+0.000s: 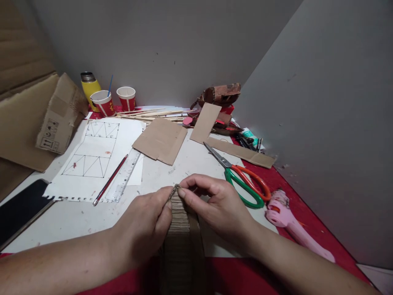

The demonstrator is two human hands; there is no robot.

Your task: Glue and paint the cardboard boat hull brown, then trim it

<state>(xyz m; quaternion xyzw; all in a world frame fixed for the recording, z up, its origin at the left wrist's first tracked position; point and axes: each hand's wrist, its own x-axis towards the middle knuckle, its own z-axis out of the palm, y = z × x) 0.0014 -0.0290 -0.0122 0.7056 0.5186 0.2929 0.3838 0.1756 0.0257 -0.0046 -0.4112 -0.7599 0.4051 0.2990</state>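
Observation:
A long piece of cardboard [179, 233] with creases across its width runs from the near edge up to both hands. My left hand [150, 217] is closed on its far end from the left, thumb on the near side. My right hand [211, 200] pinches the same end between thumb and index finger, its other fingers curled. The edge between the fingertips shows the corrugation. Just beyond my right hand lie scissors [229, 166] with one green and one orange handle, blades slightly apart.
Left are a drawing sheet [95, 143], pencil [110, 180], ruler [127, 174] and phone [21, 209]. Ahead lie cardboard pieces [161, 139], thin sticks [153, 114] and paper cups [126, 98]. A pink glue gun [294, 225] lies right. Grey walls [331, 123] enclose the back and right.

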